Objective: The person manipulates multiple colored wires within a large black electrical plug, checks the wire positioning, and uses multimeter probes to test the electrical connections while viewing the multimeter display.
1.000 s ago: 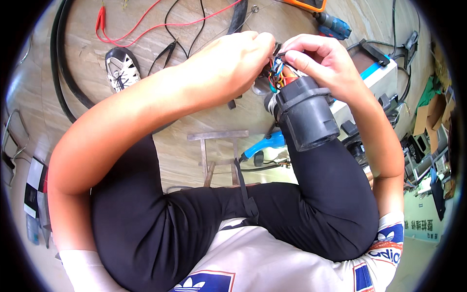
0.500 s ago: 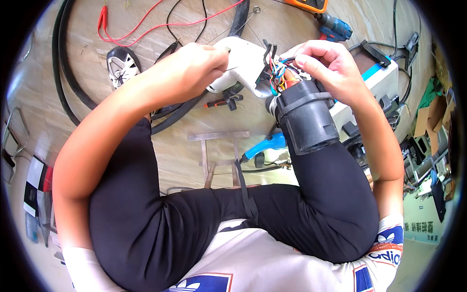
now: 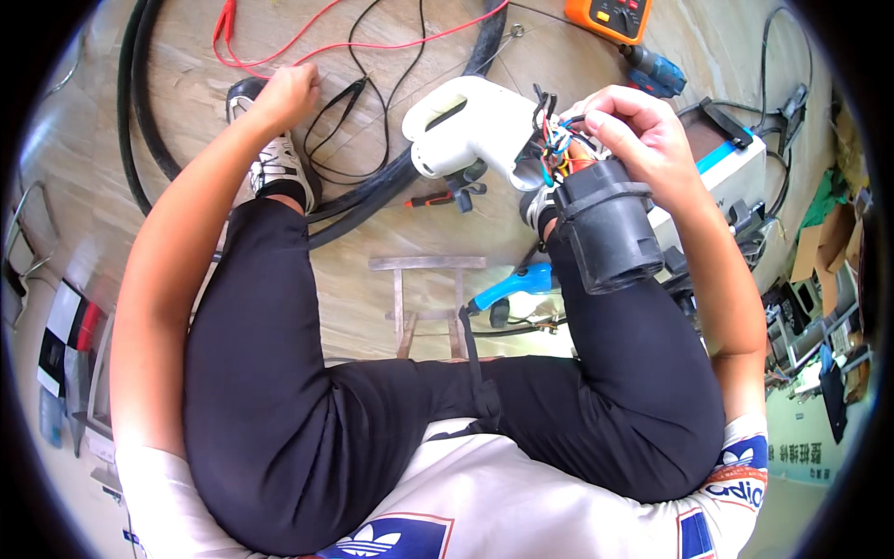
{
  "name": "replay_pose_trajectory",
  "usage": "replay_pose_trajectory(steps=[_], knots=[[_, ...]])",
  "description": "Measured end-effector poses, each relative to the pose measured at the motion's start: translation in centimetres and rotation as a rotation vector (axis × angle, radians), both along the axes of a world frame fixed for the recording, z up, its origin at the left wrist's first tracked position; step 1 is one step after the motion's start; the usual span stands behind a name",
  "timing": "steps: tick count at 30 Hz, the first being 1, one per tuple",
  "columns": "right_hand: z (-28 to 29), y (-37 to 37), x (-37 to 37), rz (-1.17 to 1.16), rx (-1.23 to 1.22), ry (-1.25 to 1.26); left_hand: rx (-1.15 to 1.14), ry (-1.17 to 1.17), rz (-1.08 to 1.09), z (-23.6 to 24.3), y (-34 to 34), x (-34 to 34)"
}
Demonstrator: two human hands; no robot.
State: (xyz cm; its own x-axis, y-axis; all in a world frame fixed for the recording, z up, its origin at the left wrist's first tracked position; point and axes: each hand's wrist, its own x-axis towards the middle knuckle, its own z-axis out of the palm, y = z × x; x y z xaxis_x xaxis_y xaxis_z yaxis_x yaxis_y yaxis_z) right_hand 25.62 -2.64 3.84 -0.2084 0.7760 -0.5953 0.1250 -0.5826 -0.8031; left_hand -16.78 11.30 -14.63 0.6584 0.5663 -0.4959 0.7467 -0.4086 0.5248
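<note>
My left hand [image 3: 289,98] is raised over my left shoe [image 3: 279,163], near red test leads [image 3: 228,28], with fingers curled; whatever they may hold is hidden. My right hand [image 3: 643,140] pinches a dark wire among a bundle of coloured wires [image 3: 562,149] rising from a black cylindrical housing [image 3: 610,238], held up by my right leg. Just left of the bundle is a white plastic housing with a looped handle [image 3: 489,130], tilted, its lower end partly hidden behind the wires.
An orange meter [image 3: 605,14], a blue drill [image 3: 652,70], black hoses [image 3: 130,112], an orange-handled tool [image 3: 428,200] and a blue tool [image 3: 526,279] lie around me. A wooden frame [image 3: 424,264] stands between my legs, a white-blue case [image 3: 726,186] at right, cluttered boxes [image 3: 819,233] beyond.
My left hand has moved away from the wires, leftward and up toward the test leads, uncovering the white housing. My right hand stays pinched at the wires, shifted slightly down.
</note>
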Motion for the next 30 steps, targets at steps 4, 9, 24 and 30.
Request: replay_pose_trajectory(steps=[4,9,24,30], knots=[[-0.3,0.3,-0.1,0.013,0.003,0.000,0.054,0.097,0.008,0.8,0.9,1.2],[-0.3,0.0,-0.2,-0.025,0.007,0.029,-0.423,-0.128,0.157,8.0,0.6,11.4],[-1.3,0.5,-1.0,-0.114,-0.071,0.063,-1.103,-0.398,0.149,15.5,-1.9,20.8],[0.1,0.5,-0.9,-0.225,-0.116,0.063,-1.120,-0.419,0.149,15.1,-2.3,21.1]])
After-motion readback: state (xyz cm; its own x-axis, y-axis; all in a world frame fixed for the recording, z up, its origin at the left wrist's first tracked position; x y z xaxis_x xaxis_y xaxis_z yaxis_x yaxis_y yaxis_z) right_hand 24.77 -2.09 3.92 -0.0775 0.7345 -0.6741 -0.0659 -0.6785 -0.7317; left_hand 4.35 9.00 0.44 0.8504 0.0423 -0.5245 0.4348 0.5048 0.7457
